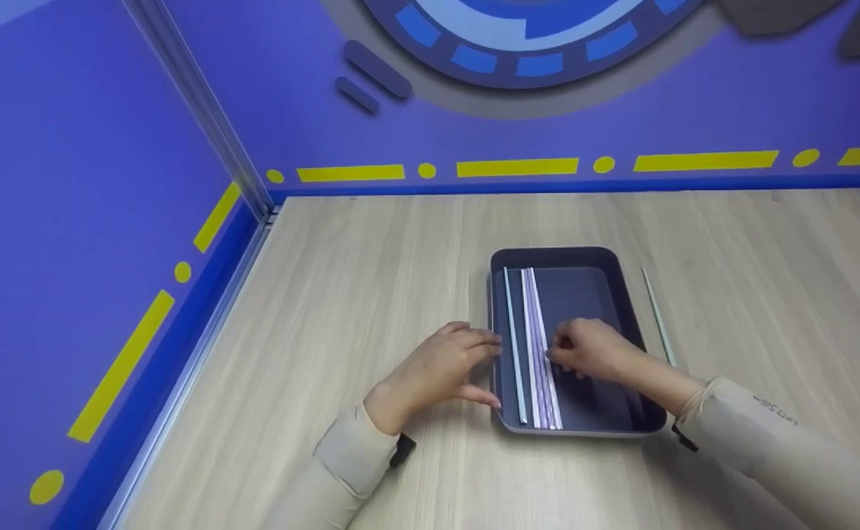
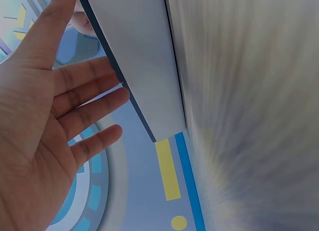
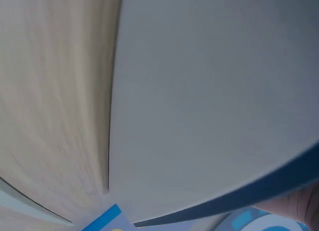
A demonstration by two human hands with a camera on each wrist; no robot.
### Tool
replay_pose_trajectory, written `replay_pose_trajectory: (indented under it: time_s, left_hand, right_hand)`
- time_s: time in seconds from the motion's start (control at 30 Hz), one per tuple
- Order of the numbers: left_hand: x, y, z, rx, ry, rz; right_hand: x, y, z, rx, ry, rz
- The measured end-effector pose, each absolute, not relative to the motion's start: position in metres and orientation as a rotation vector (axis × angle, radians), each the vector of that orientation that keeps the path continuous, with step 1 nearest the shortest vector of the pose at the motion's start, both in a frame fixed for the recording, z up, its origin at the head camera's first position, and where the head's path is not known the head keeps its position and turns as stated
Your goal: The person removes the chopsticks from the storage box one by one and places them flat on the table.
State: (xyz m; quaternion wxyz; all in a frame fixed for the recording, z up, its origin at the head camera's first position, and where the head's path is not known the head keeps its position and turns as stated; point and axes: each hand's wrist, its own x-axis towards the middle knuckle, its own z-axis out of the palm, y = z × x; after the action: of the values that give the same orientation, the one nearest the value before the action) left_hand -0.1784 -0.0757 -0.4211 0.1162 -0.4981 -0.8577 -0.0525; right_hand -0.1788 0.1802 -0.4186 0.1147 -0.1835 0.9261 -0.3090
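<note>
A dark rectangular tray (image 1: 592, 283) sits on the table with long thin chopsticks in it. One pale green chopstick (image 1: 515, 342) lies along the tray's left side. Just right of it, several white and purple chopsticks (image 1: 535, 346) lie side by side, closer together at their far ends. My right hand (image 1: 596, 350) reaches over the tray's right wall and pinches the rightmost white chopstick with curled fingers. With spread fingers, my left hand (image 1: 448, 364) touches the tray's left rim; the left wrist view shows its fingertips at the dark rim (image 2: 141, 114).
Another pale green chopstick (image 1: 658, 316) lies on the wooden table (image 1: 371, 258) right of the tray, its near end hidden behind the right forearm. Blue panels with yellow marks (image 1: 349, 173) stand along the table's back and left edges.
</note>
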Motion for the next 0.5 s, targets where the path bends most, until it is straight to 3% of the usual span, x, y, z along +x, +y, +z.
replay_pose_trajectory:
  time_s: [0.5]
  left_hand:
    - [-0.1785, -0.0753, -0.4208, -1.465, -2.467, -0.123]
  right_hand:
    - [-0.1813, 0.1765, -0.4260, -0.454, 2.707, -0.816]
